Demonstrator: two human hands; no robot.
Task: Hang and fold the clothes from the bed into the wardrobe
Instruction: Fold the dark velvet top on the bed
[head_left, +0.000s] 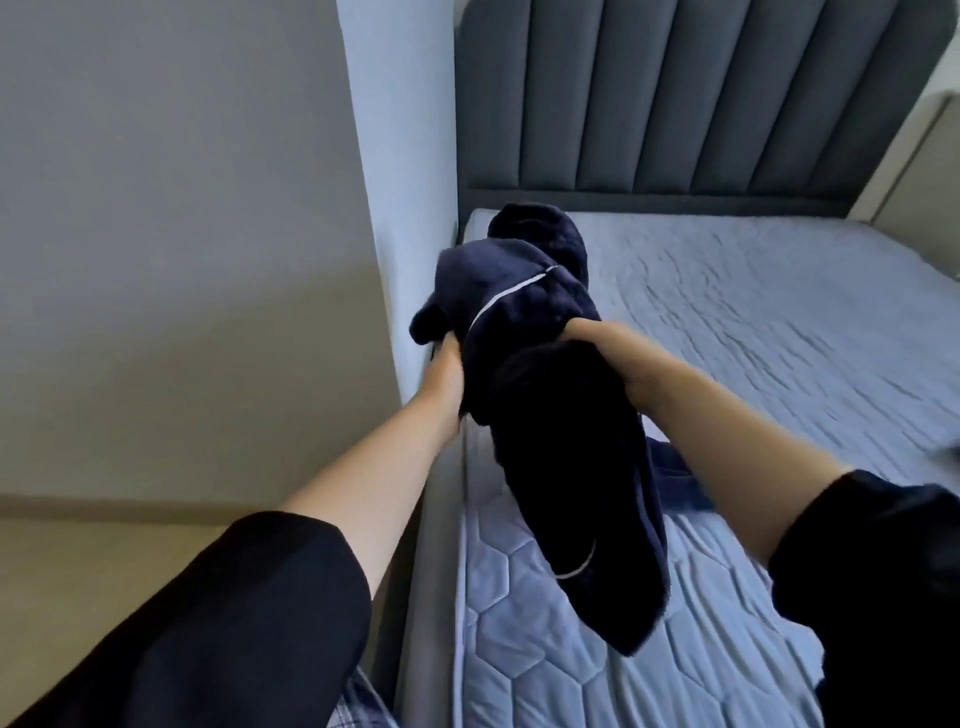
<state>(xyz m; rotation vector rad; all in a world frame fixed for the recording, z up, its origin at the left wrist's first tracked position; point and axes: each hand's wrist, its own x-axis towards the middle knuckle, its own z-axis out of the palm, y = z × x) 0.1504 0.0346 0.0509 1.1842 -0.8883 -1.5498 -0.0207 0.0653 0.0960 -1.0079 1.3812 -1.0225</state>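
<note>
- The bed (753, 322) offers the working surface. Its quilted mattress lies flat across the right of the view, below the grey padded headboard (675, 93). That stretch looks the best place to spread a piece for folding.
- The navy garment (566, 467) hangs bunched in the air over the mattress's left edge, its lower end dangling just above the quilting. The step in hand seems to be lifting it and sorting it out.
- A second blue piece (680, 478) peeks out on the mattress behind the hanging cloth. Lifting straight up should avoid dragging it along.
- The right hand (613, 364) has its fingers curled tight into the upper middle of the bundle.
- The left hand (447, 384) grips the bundle's left side from below, fingers buried in fabric. Sliding the hands apart along one edge would likely let the weight pull the twists out.
- The white piping (511, 293) traces a hem or collar. Following it is a quick way to find that edge.
- The wardrobe is out of view.
</note>
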